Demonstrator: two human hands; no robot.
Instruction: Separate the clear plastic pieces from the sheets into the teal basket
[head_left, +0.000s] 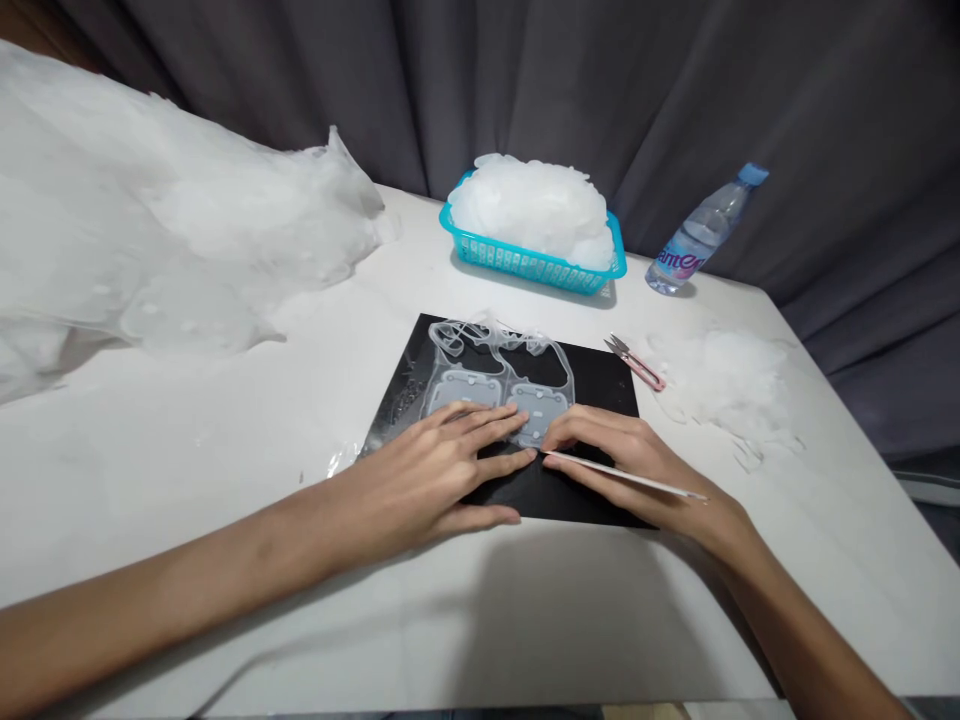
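A translucent, rubbery-looking moulded sheet (538,402) with two rounded rectangular panels and loopy strips at its far side lies on a black mat (604,385). My left hand (446,452) rests on it with fingers stretched out, the tips on the near part of the panels. Between the thumb and fingers of my right hand (626,450) is a thin white stick-like tool (634,478). Its tip meets the near edge of the right panel, close to a left fingertip. Fingers cover part of the sheet, and the tool's exact kind cannot be made out.
Pink-handled thread snips (637,365) lie at the mat's right, beside a pile of translucent scraps (739,385). Behind stands a turquoise basket (525,262) heaped with whitish pieces. A water bottle (697,240) is at back right, a large white plastic bag (172,210) at left.
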